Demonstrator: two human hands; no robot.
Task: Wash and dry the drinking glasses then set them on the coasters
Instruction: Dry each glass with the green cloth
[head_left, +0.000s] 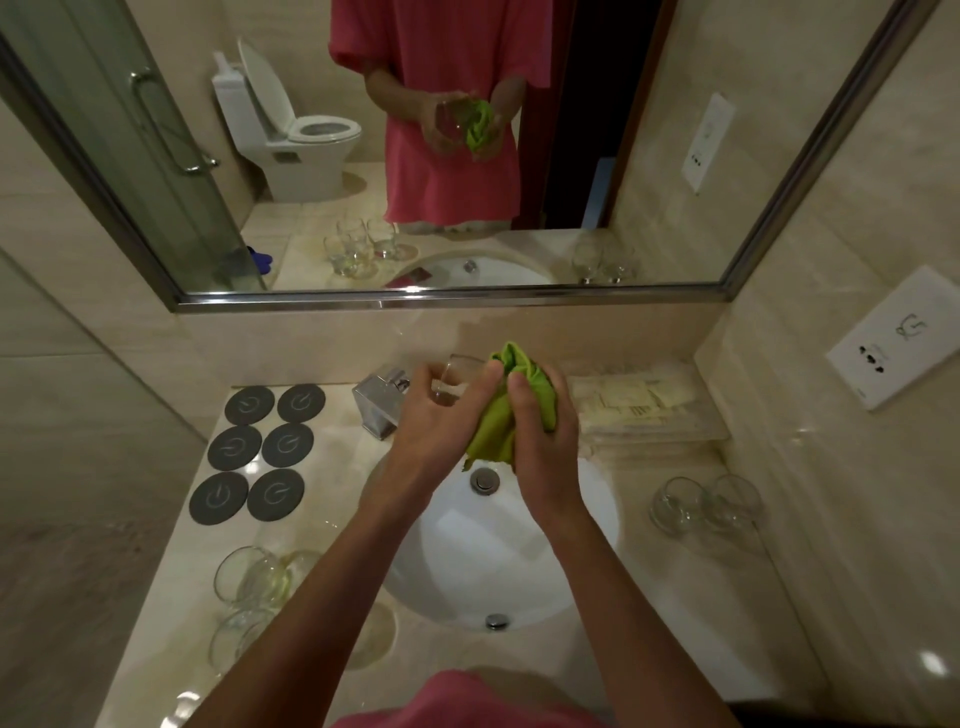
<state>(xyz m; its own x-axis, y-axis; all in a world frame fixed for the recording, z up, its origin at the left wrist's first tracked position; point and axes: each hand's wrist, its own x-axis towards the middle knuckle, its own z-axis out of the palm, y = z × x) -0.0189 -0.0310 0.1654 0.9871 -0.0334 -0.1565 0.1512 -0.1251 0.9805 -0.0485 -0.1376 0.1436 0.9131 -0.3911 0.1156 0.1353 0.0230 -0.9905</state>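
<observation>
Above the white sink (467, 561), my left hand (439, 415) grips a clear drinking glass (457, 371) tilted away from me. My right hand (540, 431) holds a bunched green cloth (511, 400) pressed against the glass. Several dark round coasters (260, 449) lie in two columns on the counter at the left, all bare. Several clear glasses (254, 582) stand at the near left, partly hidden by my left arm. Two more glasses (706, 506) stand on the counter at the right.
A chrome faucet (379, 402) sits behind the sink, just left of my hands. A clear tray of packets (644, 410) stands at the back right. A wide mirror (156, 171) covers the wall ahead. A white wall socket (898, 338) is at the right.
</observation>
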